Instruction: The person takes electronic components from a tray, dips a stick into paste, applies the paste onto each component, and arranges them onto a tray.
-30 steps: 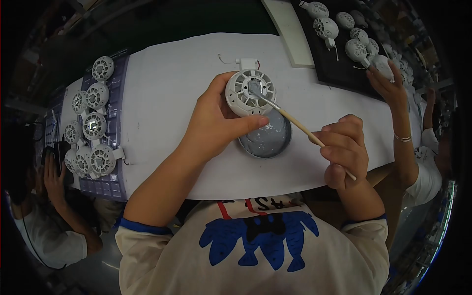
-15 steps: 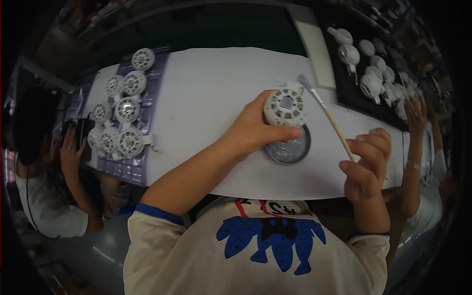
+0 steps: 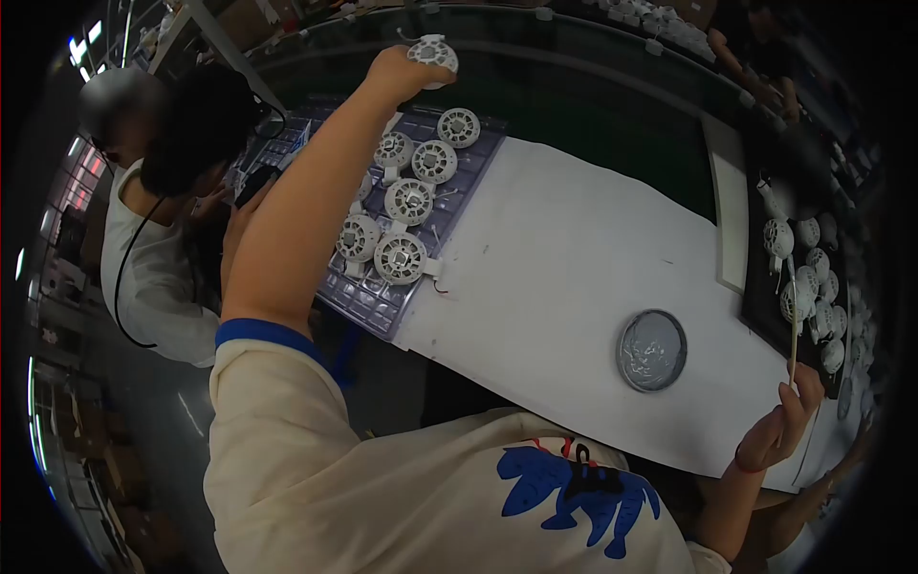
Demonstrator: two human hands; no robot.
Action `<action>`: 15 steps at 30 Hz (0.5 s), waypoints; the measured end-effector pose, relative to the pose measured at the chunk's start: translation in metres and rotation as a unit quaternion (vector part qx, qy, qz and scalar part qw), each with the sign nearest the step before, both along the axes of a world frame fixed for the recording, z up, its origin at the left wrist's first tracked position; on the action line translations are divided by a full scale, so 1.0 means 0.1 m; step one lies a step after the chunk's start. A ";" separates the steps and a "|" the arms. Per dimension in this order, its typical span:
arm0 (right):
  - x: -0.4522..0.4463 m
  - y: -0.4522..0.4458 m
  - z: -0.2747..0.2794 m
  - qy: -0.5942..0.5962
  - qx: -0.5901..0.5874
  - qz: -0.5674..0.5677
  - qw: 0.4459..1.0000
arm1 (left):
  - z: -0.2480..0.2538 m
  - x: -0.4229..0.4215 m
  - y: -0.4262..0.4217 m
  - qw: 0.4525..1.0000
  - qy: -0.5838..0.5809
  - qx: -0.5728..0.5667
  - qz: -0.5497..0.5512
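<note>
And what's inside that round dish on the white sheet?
The round dish has shiny grey paste inside, with pale streaks or glints on top. The paste covers the bottom, so you can't see what's underneath or how deep it goes.

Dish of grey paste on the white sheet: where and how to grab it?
Dish: probably pinch opposite sides of its outer wall, coming from the wearer's side. It's round and open-topped, with grey paste exposed inside, so avoid the middle; white sheet shows all round it, leaving room.
</note>
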State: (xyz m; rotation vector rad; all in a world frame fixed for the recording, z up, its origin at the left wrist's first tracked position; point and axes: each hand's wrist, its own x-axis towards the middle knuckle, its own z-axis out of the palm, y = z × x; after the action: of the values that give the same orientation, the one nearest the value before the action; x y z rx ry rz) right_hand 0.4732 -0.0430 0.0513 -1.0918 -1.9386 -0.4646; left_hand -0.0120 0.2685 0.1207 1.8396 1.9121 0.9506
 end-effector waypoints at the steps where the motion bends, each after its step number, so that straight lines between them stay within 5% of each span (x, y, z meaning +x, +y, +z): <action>1: 0.00 -0.02 0.00 0.009 -0.009 0.004 1.000 | -0.15 -0.21 0.31 0.997 0.055 -0.028 0.041; 3: -0.02 -0.08 0.02 0.019 -0.015 -0.004 1.000 | -0.25 -0.41 0.59 0.971 0.203 -0.109 0.060; 7: -0.04 -0.20 0.07 -0.001 -0.037 -0.040 0.999 | -0.67 -0.67 0.90 0.937 0.294 -0.173 0.073; 11: 0.12 -0.30 0.16 -0.009 -0.069 -0.113 0.991 | -1.09 -1.24 1.30 0.934 0.242 -0.262 0.013; 12: 0.20 -0.27 0.15 -0.006 -0.072 -0.138 0.988 | -1.08 -1.24 1.25 0.944 0.256 -0.209 0.003; 14: 0.35 -0.14 0.15 0.028 -0.076 -0.188 0.979 | -1.35 -1.73 1.52 0.979 0.102 -0.159 -0.076; 15: 0.46 -0.06 0.10 0.040 -0.077 -0.218 0.972 | -1.37 -1.85 1.60 0.970 0.119 -0.208 -0.040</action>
State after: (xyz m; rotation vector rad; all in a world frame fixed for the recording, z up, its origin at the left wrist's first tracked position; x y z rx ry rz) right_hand 0.5190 -0.0487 0.0615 -1.6258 -1.6825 -0.5007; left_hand -0.1973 0.4281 -0.0159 1.8163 1.9657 0.2757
